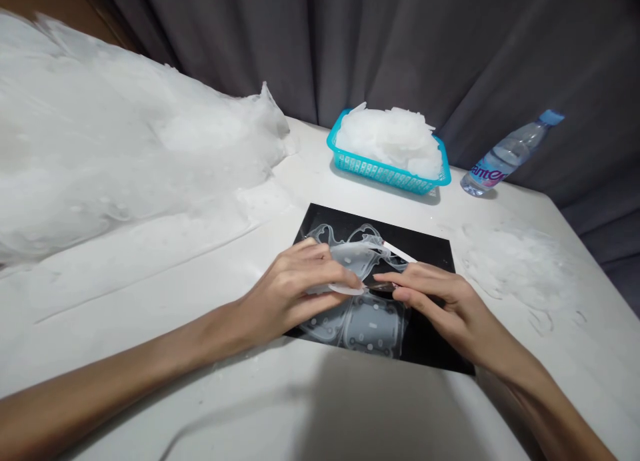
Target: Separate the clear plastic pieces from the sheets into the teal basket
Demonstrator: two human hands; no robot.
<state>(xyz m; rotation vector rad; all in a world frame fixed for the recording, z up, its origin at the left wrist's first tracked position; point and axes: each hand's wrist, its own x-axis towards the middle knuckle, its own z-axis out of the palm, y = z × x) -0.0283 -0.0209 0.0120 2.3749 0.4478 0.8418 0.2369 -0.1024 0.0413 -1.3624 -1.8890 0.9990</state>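
A translucent silicone sheet of moulded pieces (367,321) lies on a black mat (430,248) in the middle of the white table. My left hand (295,291) pinches a small clear oval piece at the sheet's middle, fingers pressed together. My right hand (435,298) reaches in from the right, fingers closed on a thin dark tool whose tip meets the same spot. Both hands rest on the sheet and hide part of it.
A turquoise basket (387,174) heaped with clear plastic pieces stands behind the mat. A water bottle (510,154) lies at the back right. Loose clear scraps (520,264) are scattered right of the mat. A big heap of translucent material (115,148) fills the left. Grey curtain behind.
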